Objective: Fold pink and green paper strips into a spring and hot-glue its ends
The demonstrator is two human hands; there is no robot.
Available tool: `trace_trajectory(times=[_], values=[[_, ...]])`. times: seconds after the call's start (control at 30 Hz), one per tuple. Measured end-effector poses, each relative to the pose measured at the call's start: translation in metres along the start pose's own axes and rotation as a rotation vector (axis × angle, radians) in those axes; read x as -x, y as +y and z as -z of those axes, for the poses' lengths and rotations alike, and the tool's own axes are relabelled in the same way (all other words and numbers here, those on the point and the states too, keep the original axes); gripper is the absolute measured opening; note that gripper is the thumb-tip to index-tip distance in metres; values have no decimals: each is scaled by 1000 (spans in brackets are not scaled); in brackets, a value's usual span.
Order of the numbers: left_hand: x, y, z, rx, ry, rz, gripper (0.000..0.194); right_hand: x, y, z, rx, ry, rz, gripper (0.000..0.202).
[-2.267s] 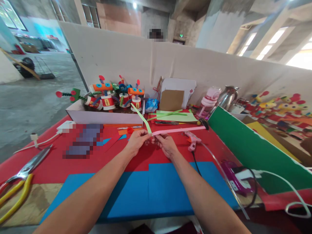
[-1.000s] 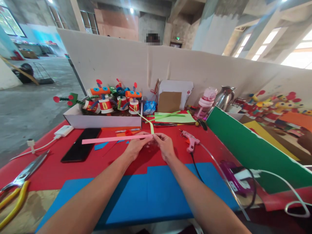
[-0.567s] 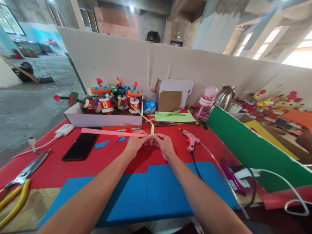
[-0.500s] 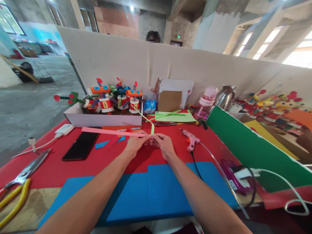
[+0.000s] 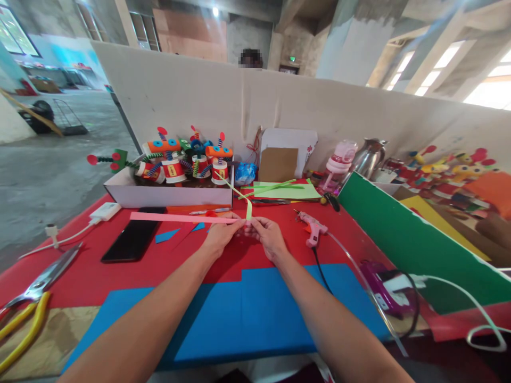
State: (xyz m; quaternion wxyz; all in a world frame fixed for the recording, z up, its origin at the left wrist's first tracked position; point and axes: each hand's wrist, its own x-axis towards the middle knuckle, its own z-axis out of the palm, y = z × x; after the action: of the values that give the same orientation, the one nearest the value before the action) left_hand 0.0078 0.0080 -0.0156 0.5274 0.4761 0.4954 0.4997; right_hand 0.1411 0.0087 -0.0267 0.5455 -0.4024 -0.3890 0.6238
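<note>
Over to the left swings the pink strip (image 5: 179,217): moments ago it points past the glue gun (image 5: 315,230), now it reaches away from it. Red tabletop (image 5: 231,271) shows between the gun and my right hand (image 5: 268,236), so there's room that way; the green box wall (image 5: 403,239) bounds the gun's right, and blue sheets (image 5: 263,314) run along the near edge, this side of it. Both hands pinch, left of the gun: my left hand (image 5: 221,235) grips the pink end, my right nips the foot of the pale green strip (image 5: 249,209), ends meeting at my fingertips. That green one bends off toward the white box (image 5: 167,199), beyond and left of the gun. Well left of it, the black phone (image 5: 130,242), then scissors (image 5: 48,276); behind it, a pale partition (image 5: 199,101) rises.
</note>
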Motion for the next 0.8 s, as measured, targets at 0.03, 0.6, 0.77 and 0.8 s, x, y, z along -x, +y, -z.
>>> trace_trajectory(times=[0.03,0.6,0.77,0.8], values=[[-1,-1,1,-5,2,-1,26,0,0,0,-1,-13,-9,32],[1,-2,0,34,-35,-9,26,0,0,1,28,-16,-65,30],[-1,-3,1,9,-25,-10,27,2,-1,2,30,-41,-72,31],[-1,-3,1,4,-28,-16,26,2,-2,2,27,-49,-71,31]])
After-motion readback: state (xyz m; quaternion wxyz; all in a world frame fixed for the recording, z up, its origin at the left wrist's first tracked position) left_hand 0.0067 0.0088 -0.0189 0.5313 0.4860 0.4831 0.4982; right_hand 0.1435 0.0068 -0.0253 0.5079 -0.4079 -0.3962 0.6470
